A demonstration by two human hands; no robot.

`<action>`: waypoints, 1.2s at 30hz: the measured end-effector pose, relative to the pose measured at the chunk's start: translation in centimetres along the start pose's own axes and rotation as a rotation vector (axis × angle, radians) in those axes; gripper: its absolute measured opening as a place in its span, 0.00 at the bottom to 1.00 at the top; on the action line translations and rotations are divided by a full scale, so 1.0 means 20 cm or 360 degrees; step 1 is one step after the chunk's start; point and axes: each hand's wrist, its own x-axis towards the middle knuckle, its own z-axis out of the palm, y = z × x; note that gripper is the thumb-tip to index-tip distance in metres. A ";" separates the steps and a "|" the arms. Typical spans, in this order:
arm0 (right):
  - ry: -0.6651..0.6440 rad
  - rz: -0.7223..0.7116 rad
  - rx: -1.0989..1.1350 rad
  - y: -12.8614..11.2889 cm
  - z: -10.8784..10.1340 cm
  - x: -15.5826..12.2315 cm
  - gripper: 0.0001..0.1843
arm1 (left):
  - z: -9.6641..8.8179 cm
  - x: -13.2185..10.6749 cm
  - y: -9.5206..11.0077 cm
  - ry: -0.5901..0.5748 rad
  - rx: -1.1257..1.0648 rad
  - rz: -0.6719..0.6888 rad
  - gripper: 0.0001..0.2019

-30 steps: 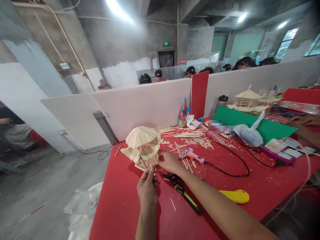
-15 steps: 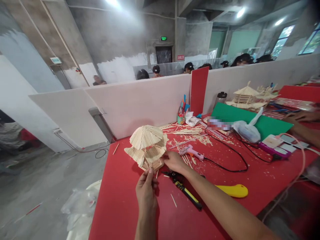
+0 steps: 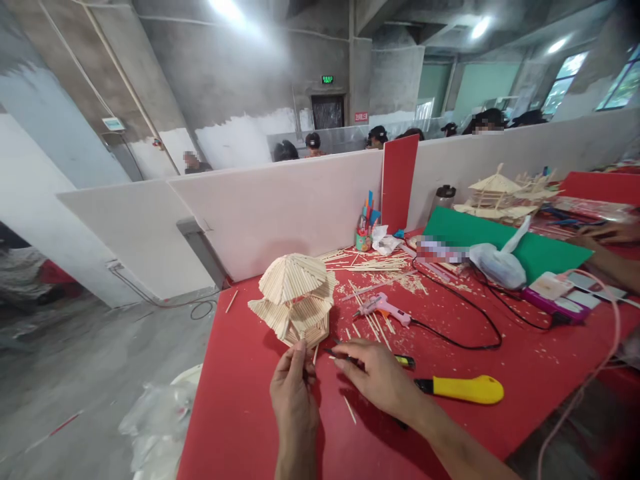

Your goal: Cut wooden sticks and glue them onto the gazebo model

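Observation:
A pavilion model (image 3: 295, 293) built of thin wooden sticks, with two tiers of roof, stands near the table's left edge. At the front rim of its base, my left hand (image 3: 295, 383) has thumb and forefinger pinched together, and the other fingers are curled. My right hand (image 3: 377, 377) is over the black-and-yellow pliers (image 3: 406, 361), its thumb and fingers apart. It covers most of the tool, leaving the dark jaw tip and handle ends visible. Right of this hand lies a cutter with a yellow handle (image 3: 467, 389). A loose stick (image 3: 350, 410) lies below.
A pink glue gun (image 3: 385, 307) with a black cord rests behind my right hand. Piled sticks (image 3: 370, 262), a pen cup (image 3: 363, 238), a plastic bag (image 3: 497, 263) and a green board (image 3: 520, 240) sit further back. Another person's hand (image 3: 607, 233) is at the far right.
My right hand has let go of the pavilion model's right side and moved down and right over the pliers. My left hand remains at the front of the base.

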 end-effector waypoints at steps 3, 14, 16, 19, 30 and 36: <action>-0.0013 -0.0080 0.0056 -0.09 -0.01 0.03 0.13 | 0.01 -0.02 0.02 0.0030 -0.0035 -0.0005 0.21; 0.0082 -0.0383 -0.0272 -0.19 0.08 0.17 0.22 | 0.10 -0.01 0.05 0.0273 -0.0291 0.0086 0.19; 0.0030 -0.0387 -0.0369 -0.20 0.09 0.19 0.23 | 0.11 -0.01 0.05 0.0318 -0.0272 0.0072 0.16; -0.0018 -0.0355 -0.0478 -0.22 0.08 0.22 0.24 | 0.13 -0.01 0.07 0.0371 -0.0267 0.0068 0.10; -0.0033 -0.0319 -0.0554 -0.23 0.09 0.26 0.25 | 0.16 0.00 0.08 0.0505 -0.0164 -0.0014 0.05; -0.0026 -0.0354 -0.0535 -0.20 0.09 0.27 0.26 | 0.13 0.03 0.04 0.0461 -0.0130 0.0112 0.04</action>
